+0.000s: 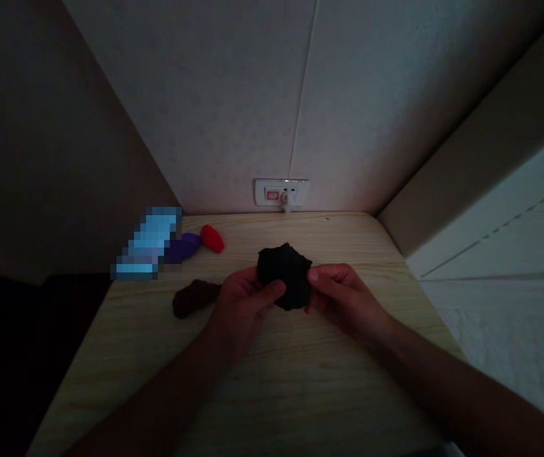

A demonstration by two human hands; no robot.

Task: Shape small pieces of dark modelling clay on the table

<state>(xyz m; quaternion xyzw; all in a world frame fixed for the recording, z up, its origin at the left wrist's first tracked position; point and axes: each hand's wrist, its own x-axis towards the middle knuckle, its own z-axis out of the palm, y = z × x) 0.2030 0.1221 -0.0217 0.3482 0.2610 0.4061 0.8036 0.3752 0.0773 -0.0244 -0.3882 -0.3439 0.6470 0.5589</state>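
Observation:
A flattened piece of black modelling clay (287, 270) with a ragged edge is held up over the wooden tabletop. My left hand (247, 301) grips its lower left side, the thumb lying across its front. At its right edge, my right hand (341, 292) pinches it between thumb and fingers. A dark brown lump of clay (195, 298) lies on the table beside my left hand, its right end hidden behind that hand. Farther back on the left are a purple lump (186, 245) and a smaller red lump (212, 238), close together.
The light wood tabletop (281, 393) runs back to a pale wall. A socket plate (281, 192) with a plug in it sits low on that wall. A blurred-out bright blue rectangle (150, 238) is at the back left edge. White quilted fabric (514, 343) lies beyond the right edge.

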